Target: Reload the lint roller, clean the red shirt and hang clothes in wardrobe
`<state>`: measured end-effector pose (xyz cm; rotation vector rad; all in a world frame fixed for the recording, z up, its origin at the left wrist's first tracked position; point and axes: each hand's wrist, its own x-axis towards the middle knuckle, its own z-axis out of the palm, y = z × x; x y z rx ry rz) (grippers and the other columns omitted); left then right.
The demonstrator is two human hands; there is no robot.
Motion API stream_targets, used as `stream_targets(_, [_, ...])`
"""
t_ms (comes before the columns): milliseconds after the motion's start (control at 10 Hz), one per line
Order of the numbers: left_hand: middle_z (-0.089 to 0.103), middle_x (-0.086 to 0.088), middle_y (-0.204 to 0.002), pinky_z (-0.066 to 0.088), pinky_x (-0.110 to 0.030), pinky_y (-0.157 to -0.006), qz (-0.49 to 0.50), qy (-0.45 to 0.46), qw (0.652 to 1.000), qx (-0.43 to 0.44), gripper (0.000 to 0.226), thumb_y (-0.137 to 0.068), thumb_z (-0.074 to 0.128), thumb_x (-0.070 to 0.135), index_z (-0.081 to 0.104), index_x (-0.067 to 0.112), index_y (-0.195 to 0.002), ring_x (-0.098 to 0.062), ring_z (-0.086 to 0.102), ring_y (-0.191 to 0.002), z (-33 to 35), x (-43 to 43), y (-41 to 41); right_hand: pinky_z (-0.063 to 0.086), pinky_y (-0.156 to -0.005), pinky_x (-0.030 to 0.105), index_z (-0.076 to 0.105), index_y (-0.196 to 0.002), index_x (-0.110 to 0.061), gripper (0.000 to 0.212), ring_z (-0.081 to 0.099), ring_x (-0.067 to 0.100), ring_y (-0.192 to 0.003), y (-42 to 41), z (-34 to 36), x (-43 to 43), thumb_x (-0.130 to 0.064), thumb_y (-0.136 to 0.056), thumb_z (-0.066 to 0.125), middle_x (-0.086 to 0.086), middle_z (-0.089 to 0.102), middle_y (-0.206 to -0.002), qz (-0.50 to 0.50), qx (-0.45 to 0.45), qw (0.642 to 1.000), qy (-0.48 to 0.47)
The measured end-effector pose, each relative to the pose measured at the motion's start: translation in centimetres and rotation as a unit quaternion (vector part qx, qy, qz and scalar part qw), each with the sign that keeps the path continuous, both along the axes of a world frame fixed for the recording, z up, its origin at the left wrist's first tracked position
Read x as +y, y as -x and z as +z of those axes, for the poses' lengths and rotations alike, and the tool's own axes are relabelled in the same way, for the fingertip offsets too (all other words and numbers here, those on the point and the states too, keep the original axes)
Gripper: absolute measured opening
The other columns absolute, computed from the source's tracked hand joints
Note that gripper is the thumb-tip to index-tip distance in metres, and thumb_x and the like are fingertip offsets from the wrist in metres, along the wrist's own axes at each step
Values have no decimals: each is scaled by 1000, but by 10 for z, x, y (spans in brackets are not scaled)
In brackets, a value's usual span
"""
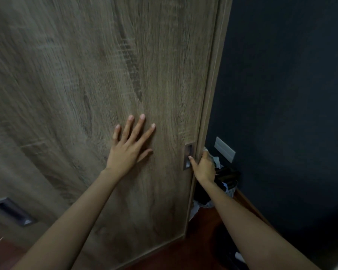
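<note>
- Wardrobe door (105, 75): wood-grain panel filling the left and centre of view; recessed metal handle (188, 156) near its right edge.
- Left hand (128, 151): flat on the door, fingers spread, grasping nothing.
- Right hand (203, 166): grips the door's right edge, thumb at the handle.
- Dark wall (281, 94): to the right, bearing a white plate (224, 149).

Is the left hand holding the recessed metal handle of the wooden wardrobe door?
No, the left hand lies flat on the wooden wardrobe door, fingers spread, apart from the recessed metal handle.
</note>
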<state>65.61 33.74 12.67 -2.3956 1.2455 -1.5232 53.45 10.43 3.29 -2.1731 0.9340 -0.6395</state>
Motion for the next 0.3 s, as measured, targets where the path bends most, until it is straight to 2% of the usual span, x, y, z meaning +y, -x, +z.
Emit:
stream_targets(100, [-4,-4,-163,2,-51,-116,-6,-4,1000,22,71,-91,47,57,24,28,-152,-29,-4,-150,3,-1,4,54,-76,42,49,-112,-9,43,63,30,-96,4,5,-6,-43,-89,58,13,65,-107,21,2,999,-39])
stream_targets(300, [21,-10,-159,9,-49,-117,-114,15,987,114,56,-96,44,40,36,19,-148,-27,12,-149,23,-14,23,43,-80,26,52,-125,-8,34,61,21,-100,28,31,-22,-28,-98,48,10,65,-110,65,-23,995,-68])
